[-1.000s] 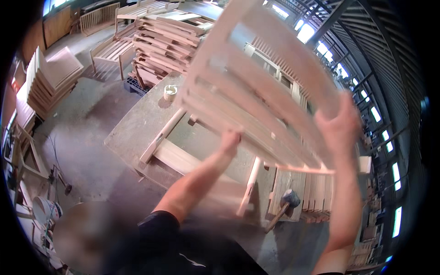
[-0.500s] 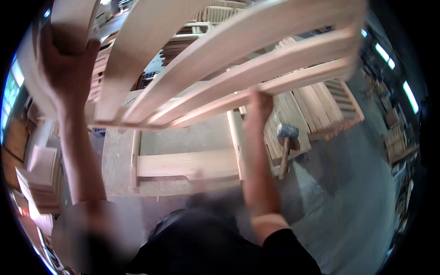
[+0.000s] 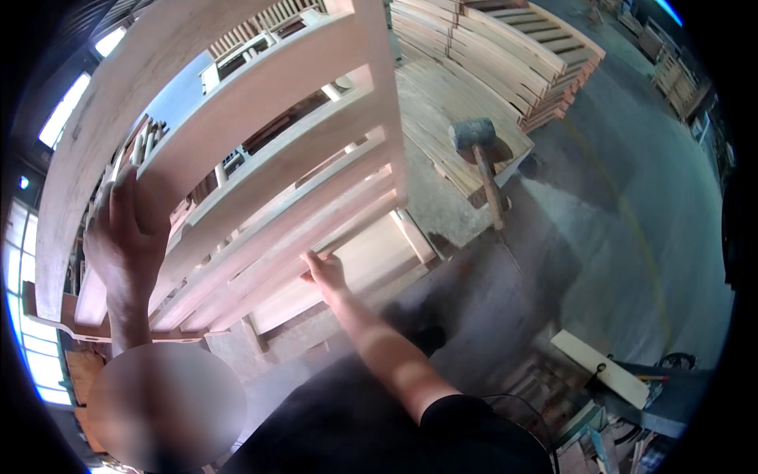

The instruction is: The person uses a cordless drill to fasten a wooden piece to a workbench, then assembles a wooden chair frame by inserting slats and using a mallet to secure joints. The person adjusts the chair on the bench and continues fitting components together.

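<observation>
A pale wooden slatted panel (image 3: 264,77), like a chair back or bed end with several wide slats between two rails, is held up tilted in front of me. My left hand (image 3: 130,241) grips one of its upper slats at the left, fingers wrapped over the edge. My right hand (image 3: 326,276) closes on the lowest slat's edge near the middle, its fingertips partly hidden behind the wood. Below and behind the panel lies a wooden frame (image 3: 359,257) with a broad board, on a low worktop. A blurred patch hides my left forearm.
A mallet (image 3: 472,134) with a dark head and wooden handle rests on the worktop's (image 3: 442,95) right part. Stacked slatted wooden panels (image 3: 505,59) stand behind it. Grey floor (image 3: 600,221) stretches right; a pale board (image 3: 600,370) and wood scraps lie at the lower right.
The slatted panel has swung left and tilted steeper, both hands still on it. My right hand has moved left and down. The view has turned, showing more floor at the right.
</observation>
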Available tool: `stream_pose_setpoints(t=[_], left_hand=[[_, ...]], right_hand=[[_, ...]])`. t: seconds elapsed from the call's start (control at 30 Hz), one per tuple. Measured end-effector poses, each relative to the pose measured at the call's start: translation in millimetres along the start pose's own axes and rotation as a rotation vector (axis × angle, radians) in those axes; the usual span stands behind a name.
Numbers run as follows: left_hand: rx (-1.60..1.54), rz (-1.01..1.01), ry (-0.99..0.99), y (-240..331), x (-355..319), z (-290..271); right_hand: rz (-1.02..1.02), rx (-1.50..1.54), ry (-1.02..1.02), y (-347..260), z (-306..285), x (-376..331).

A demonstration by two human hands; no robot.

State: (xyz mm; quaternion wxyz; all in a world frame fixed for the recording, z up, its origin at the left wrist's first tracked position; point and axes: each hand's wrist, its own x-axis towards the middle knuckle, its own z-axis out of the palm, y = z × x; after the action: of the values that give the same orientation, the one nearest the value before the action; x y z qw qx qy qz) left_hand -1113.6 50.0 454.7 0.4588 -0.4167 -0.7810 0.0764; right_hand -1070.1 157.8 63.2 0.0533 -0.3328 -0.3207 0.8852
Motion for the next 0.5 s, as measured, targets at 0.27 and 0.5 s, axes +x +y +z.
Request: stream_pose_setpoints(t=[0.27, 0.5], left_hand=[[-0.099, 0.037, -0.046, 21.7, -7.4, 35.5], [-0.09, 0.003, -0.14, 23.1, -18.8, 50.8]], right_hand=[[0.005, 0.023, 0.067, 25.3, -19.6, 32.0], [0.059, -0.007, 0.095, 40.7, -24.0, 48.8]])
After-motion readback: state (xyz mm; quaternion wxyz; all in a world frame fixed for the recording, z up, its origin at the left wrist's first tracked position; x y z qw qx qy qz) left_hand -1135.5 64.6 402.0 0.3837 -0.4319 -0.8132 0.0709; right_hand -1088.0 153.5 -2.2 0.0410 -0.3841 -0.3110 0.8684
